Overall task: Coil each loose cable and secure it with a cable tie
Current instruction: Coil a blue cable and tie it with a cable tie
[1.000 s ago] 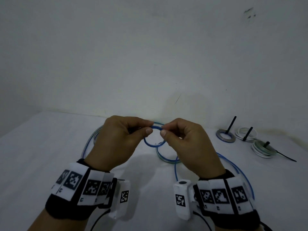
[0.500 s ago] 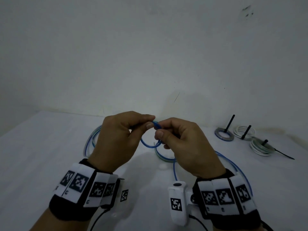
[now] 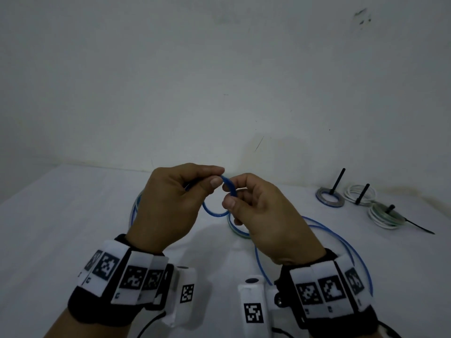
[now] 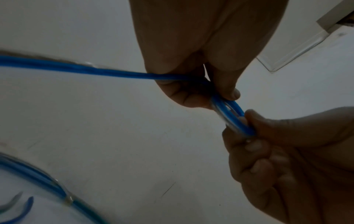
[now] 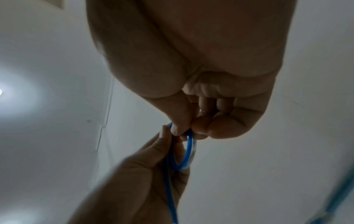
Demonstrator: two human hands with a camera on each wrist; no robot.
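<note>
A thin blue cable (image 3: 214,212) is bent into a small loop held above the white table (image 3: 48,228). My left hand (image 3: 170,201) pinches the loop's top between thumb and forefinger, and my right hand (image 3: 263,215) pinches its right side. From the left wrist the blue cable (image 4: 232,116) runs out of my left hand (image 4: 203,84) into the right hand (image 4: 287,144). The right wrist view has the loop (image 5: 184,153) hanging below my right hand (image 5: 191,115). The rest of the cable (image 3: 351,250) trails loose over the table.
Three coiled cables lie at the far right, each with a black cable tie: a grey-blue coil (image 3: 330,196), a white coil (image 3: 358,191) and a white-green coil (image 3: 385,214). A greenish cable loop (image 3: 234,228) lies beneath my hands. A wall stands close behind the table.
My right hand has slid down the right side of the loop, turning it. Both hands have risen slightly and stayed close together on the cable.
</note>
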